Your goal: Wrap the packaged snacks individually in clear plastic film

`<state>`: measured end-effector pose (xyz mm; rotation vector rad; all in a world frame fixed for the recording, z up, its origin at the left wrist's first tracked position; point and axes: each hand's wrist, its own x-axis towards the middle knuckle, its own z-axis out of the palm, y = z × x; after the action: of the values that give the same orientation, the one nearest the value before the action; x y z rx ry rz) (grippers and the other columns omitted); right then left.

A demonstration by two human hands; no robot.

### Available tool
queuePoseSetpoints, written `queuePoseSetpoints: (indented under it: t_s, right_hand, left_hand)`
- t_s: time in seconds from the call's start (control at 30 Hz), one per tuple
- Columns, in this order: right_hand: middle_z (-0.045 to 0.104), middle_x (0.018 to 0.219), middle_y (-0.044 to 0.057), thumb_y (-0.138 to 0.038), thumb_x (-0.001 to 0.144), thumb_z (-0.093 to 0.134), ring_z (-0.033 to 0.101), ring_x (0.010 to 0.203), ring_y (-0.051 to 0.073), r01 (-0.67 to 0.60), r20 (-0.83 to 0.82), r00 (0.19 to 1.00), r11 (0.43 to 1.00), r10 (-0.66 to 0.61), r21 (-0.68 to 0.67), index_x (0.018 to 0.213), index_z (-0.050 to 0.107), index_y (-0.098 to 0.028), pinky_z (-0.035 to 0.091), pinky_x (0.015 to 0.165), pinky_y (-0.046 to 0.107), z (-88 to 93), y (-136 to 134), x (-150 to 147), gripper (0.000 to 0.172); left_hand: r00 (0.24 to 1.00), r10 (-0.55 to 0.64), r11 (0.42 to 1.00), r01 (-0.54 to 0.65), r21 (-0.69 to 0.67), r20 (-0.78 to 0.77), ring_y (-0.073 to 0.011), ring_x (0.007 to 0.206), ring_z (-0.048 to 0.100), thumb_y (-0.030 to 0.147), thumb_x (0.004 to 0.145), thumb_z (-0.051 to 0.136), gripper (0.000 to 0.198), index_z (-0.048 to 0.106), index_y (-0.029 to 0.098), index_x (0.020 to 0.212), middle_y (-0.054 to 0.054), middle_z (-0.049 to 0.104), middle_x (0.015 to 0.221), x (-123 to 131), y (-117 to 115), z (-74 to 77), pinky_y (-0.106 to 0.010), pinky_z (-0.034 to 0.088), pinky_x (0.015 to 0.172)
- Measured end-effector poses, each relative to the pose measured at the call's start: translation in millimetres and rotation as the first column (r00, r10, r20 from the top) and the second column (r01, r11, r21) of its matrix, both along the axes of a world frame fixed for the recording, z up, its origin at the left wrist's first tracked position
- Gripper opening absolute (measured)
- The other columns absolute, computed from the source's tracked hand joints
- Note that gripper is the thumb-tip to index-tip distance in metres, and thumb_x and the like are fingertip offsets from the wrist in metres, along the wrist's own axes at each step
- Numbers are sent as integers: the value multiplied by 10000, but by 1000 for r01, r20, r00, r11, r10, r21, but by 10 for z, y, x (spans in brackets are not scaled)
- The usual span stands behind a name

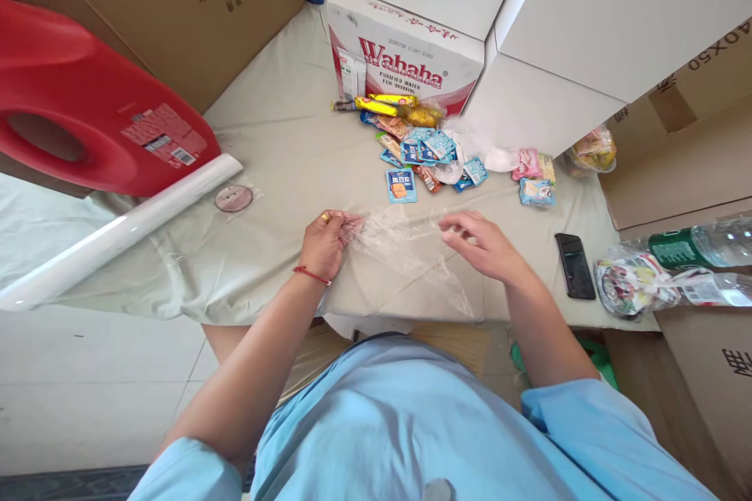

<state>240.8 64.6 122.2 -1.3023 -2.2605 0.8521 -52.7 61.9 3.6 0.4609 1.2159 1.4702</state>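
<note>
A clear plastic bag (pixel 399 243) lies thin and crumpled over the front part of the covered table (pixel 276 141). At its left end my left hand (pixel 325 243) pinches the film between thumb and fingers. My right hand (pixel 480 244) is beside the bag's right end, its fingers curved and apart, with nothing visible in them. Just beyond the bag lies a blue snack packet (pixel 401 185). Behind that is a heap of small snack packets (pixel 426 145) with yellow-wrapped sausages (pixel 376 106) on top.
A Wahaha carton (pixel 405 55) stands at the back beside white boxes (pixel 564 23). Pink and blue packets (pixel 536 192), a phone (pixel 576 266) and plastic bottles (pixel 699 246) are at right. A red jug (pixel 99 94) and a white roll (pixel 123 231) occupy the left.
</note>
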Motion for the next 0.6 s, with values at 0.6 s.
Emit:
queuePoseSetpoints:
  t_s: [0.6]
  right_hand:
    - [731, 1130, 75, -180, 994, 579, 588, 851, 206, -446, 434, 860, 808, 268, 384, 964, 698, -222, 452, 686, 333, -515, -1066, -931, 130]
  left_hand:
    - [987, -77, 996, 84, -43, 139, -202, 952, 754, 236, 748, 751, 170, 593, 172, 742, -83, 727, 862, -104, 59, 83, -324, 614, 887]
